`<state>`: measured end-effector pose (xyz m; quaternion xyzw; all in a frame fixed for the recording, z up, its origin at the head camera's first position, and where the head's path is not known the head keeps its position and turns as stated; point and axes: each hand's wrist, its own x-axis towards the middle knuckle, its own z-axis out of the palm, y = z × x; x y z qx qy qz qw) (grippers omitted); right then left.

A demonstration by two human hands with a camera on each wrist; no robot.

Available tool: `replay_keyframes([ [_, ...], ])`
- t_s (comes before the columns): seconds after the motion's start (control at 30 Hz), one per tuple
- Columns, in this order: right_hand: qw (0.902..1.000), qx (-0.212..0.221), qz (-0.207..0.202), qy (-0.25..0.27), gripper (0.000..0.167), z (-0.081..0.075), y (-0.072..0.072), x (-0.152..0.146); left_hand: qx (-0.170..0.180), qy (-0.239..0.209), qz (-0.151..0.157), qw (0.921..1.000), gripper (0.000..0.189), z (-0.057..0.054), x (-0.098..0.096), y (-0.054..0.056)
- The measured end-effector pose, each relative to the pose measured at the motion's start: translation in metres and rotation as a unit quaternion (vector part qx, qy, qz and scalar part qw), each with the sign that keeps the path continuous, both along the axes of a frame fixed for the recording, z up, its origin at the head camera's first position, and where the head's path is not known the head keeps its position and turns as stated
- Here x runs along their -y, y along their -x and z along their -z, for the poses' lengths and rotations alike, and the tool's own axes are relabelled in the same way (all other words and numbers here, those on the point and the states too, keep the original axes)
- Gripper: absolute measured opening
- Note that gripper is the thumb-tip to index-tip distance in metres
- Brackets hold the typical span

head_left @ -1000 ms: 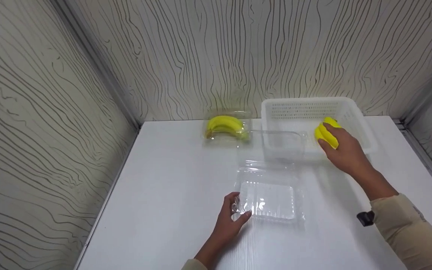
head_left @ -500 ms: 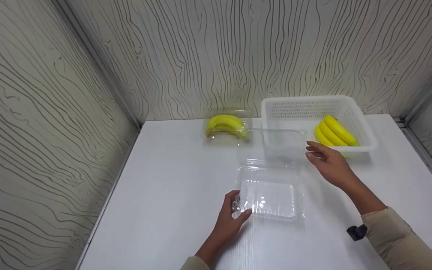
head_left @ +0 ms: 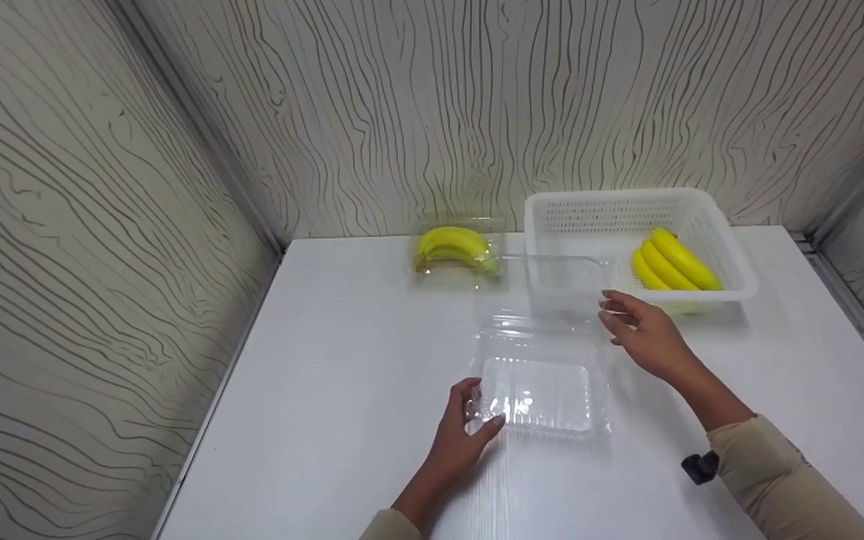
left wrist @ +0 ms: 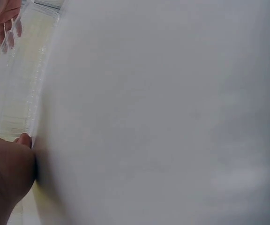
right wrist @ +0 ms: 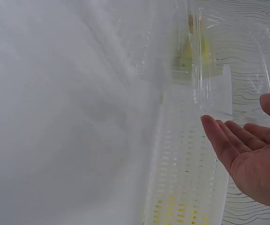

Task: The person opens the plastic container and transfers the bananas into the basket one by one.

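A clear plastic clamshell container [head_left: 541,397] lies on the white table with its lid [head_left: 552,281] raised at the back. My left hand [head_left: 456,442] grips the container's left end, the thumb at its front edge. My right hand [head_left: 649,337], with loosely bent fingers and nothing in it, hovers by the lid's right edge; in the right wrist view its fingers [right wrist: 219,140] reach toward the clear plastic. Several yellow bananas [head_left: 676,262] rest inside the white basket [head_left: 743,259], beyond that hand.
Another clear plastic container [head_left: 454,281] holding bananas [head_left: 453,244] stands at the back, left of the basket. Wood-grain patterned panels [head_left: 402,112] rise behind and on both sides of the white table [head_left: 312,390].
My right hand has let go of the bananas, leaving them in the basket, and has moved left and toward me to the lid's edge. The left hand has stayed on the container.
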<state>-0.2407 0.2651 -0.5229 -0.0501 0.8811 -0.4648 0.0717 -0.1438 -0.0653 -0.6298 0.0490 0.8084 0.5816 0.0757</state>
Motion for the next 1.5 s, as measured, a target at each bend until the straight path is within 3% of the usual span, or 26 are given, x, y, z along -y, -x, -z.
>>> replay_keyframes([
  [0.27,0.9999,-0.015,0.001,-0.008,0.062,0.000,-0.001,0.001,0.015,0.006,0.000,0.9999,0.075,0.001,0.000,-0.001],
  [0.63,0.9996,-0.005,0.000,-0.029,0.070,0.008,-0.005,0.006,0.001,0.005,-0.001,1.0000,0.074,0.000,0.002,-0.003],
  [0.83,0.9974,0.001,-0.029,-0.066,0.077,0.017,-0.013,0.013,0.019,-0.008,0.006,0.9998,0.072,-0.004,0.009,-0.006],
  [1.1,0.9947,0.013,-0.078,-0.067,0.075,0.032,-0.035,0.018,0.060,0.001,-0.030,0.9978,0.071,-0.009,0.019,-0.011],
  [1.33,0.9950,0.039,-0.091,-0.011,0.075,0.038,-0.051,0.032,0.048,0.009,-0.058,0.9971,0.068,-0.009,0.031,-0.014],
  [1.5,0.9938,0.046,-0.101,-0.001,0.079,0.038,-0.058,0.049,0.038,0.033,-0.076,0.9958,0.070,-0.010,0.042,-0.017],
])
